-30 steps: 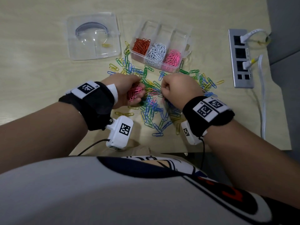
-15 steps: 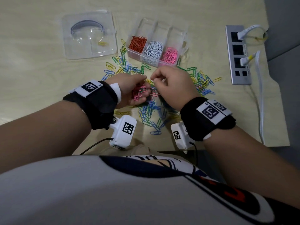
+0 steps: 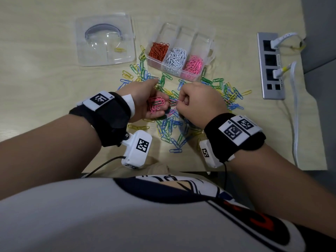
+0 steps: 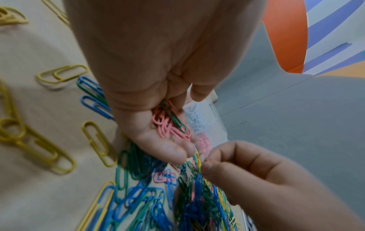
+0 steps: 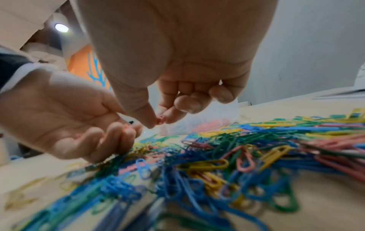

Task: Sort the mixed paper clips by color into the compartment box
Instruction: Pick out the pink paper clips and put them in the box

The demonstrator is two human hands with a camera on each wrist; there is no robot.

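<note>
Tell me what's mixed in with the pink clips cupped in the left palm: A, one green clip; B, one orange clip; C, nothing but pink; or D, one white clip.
A: in the left wrist view a single green clip lies across the pink clips cupped in the left hand, and the head view shows the same.

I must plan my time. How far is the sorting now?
Done: the box holds red, white and pink clips, each apart. In hand: the left hand cups pink clips and one green; the right hand pinches another. Left: blue, green and yellow clips on the table.
</note>
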